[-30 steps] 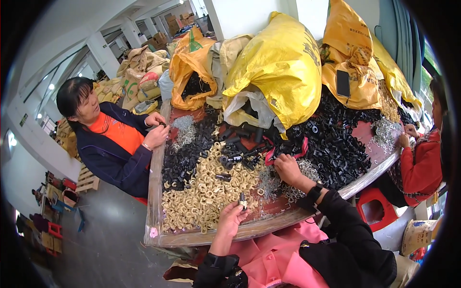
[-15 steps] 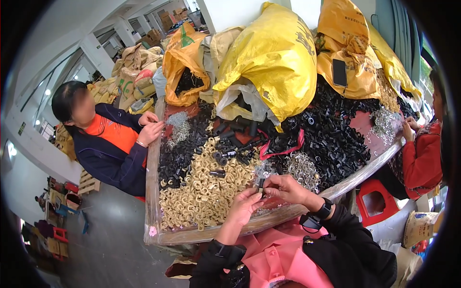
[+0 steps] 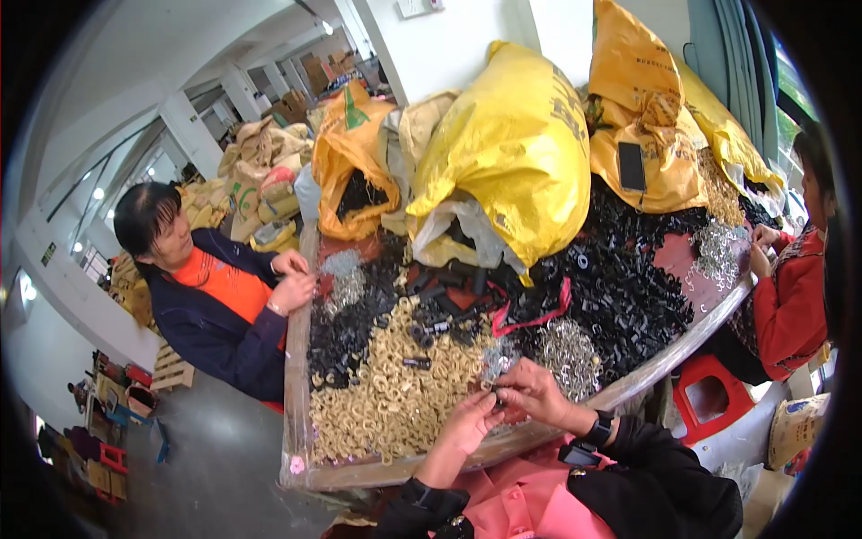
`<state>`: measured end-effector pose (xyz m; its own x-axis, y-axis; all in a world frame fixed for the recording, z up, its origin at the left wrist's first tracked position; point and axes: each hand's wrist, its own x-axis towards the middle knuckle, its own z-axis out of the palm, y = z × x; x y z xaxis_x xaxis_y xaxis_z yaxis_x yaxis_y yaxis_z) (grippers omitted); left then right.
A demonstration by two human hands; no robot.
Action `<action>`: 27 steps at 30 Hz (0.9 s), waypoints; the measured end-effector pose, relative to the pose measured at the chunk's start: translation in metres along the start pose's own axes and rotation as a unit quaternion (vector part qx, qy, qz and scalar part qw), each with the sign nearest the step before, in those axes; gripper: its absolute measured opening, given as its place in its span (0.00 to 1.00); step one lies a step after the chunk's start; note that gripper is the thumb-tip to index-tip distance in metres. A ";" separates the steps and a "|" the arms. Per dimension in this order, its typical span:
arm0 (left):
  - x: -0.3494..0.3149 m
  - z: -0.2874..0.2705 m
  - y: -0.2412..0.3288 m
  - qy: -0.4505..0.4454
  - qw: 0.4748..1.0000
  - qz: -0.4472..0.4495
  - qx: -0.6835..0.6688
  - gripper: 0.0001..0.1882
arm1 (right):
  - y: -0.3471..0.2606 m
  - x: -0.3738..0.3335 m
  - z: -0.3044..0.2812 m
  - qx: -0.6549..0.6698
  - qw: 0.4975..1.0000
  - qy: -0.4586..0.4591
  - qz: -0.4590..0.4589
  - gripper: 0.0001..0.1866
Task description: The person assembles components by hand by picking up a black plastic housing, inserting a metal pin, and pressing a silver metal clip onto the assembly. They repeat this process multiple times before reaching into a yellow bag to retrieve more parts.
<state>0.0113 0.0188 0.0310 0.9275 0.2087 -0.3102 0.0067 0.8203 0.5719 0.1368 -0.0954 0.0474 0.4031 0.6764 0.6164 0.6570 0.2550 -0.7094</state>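
Note:
Over the near edge of the table (image 3: pixel 404 469), my left hand (image 3: pixel 467 429) and my right hand (image 3: pixel 537 395) meet, fingertips pinched together. A small black part (image 3: pixel 496 399) shows between them, mostly covered by my fingers; its exact kind is hard to make out. My left hand holds it from the left, and the right finger and thumb close on it from the other side. Left of my hands spreads a heap of beige curved pieces (image 3: pixel 377 404). Just beyond my fingers is a little pile of pale small pieces (image 3: pixel 499 357), and silver metal pieces (image 3: pixel 567 361) lie to the right.
Black plastic parts (image 3: pixel 628 292) cover much of the table. A red strap (image 3: pixel 534 325) lies among them. Large yellow sack (image 3: pixel 512 153) and orange sacks stand behind; one bears a phone (image 3: pixel 631 166). One person (image 3: pixel 215 287) works at left, another (image 3: pixel 790 278) at right by a red stool (image 3: pixel 714 395).
The whole view has tilted, so the table sits slightly lower. The black part, upright between my fingers before, now shows only as a small dark end. My hands stay together.

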 end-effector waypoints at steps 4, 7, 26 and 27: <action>0.005 -0.006 0.006 -0.004 1.000 -0.011 -0.025 0.09 | -0.002 0.003 0.004 0.035 0.998 -0.026 0.045 0.10; 0.006 -0.009 0.012 0.017 1.000 0.001 -0.010 0.09 | 0.001 0.012 0.008 0.027 0.998 -0.043 0.031 0.09; -0.020 -0.040 0.051 0.046 0.989 0.116 0.076 0.12 | 0.191 0.152 0.030 -0.546 0.814 -0.162 -0.113 0.07; -0.021 -0.041 0.054 0.047 0.989 0.120 0.078 0.12 | 0.195 0.154 0.032 -0.597 0.783 -0.152 -0.091 0.07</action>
<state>-0.0233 0.0805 0.0380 0.8708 0.4420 -0.2151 -0.1457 0.6499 0.7459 0.3062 0.0802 -0.0070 0.1833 0.8833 0.4314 0.8864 -0.3383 0.3160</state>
